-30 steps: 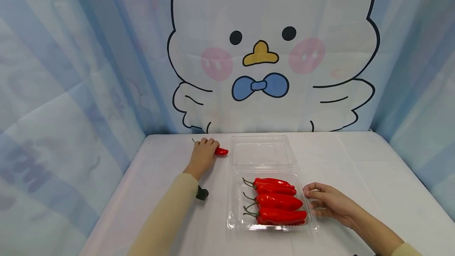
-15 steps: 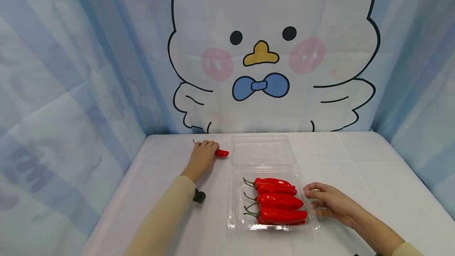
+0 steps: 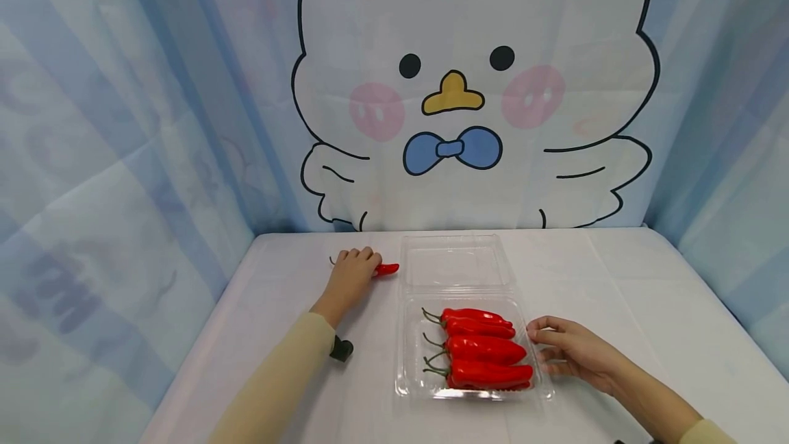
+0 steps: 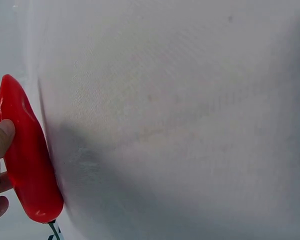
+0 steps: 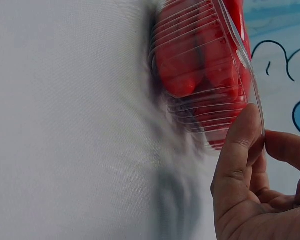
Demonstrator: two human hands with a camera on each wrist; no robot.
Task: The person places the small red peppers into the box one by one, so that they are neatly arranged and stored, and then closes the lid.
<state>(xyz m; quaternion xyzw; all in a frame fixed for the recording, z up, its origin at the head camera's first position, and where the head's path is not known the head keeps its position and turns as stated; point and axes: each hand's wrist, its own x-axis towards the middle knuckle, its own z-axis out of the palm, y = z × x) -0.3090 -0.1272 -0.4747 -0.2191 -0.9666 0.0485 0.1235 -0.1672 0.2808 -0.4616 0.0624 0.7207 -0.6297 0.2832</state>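
My left hand [image 3: 351, 278] grips a red chili pepper [image 3: 387, 269] near the back of the table, left of the container lid. In the left wrist view the thumb [image 4: 4, 132] lies across the pepper's [image 4: 27, 155] side, and its green stem points down. Several red chili peppers [image 3: 483, 349] lie side by side in a clear plastic clamshell container [image 3: 409, 348], stems to the left. Its lid [image 3: 453, 262] is folded back. At the container's right side, my right hand [image 3: 573, 351] pinches the rim between thumb and index finger, as the right wrist view shows.
A white cloth covers the table [image 3: 598, 279]. Behind it hangs a pale blue curtain [image 3: 450, 190] with a cartoon bird, and more curtain [image 3: 123, 156] closes off the left side. A small black device [image 3: 341, 349] sits at my left wrist.
My left hand has shifted slightly toward me with the chili pepper, whose stem end now sits lower. My right hand and the container have stayed in place.
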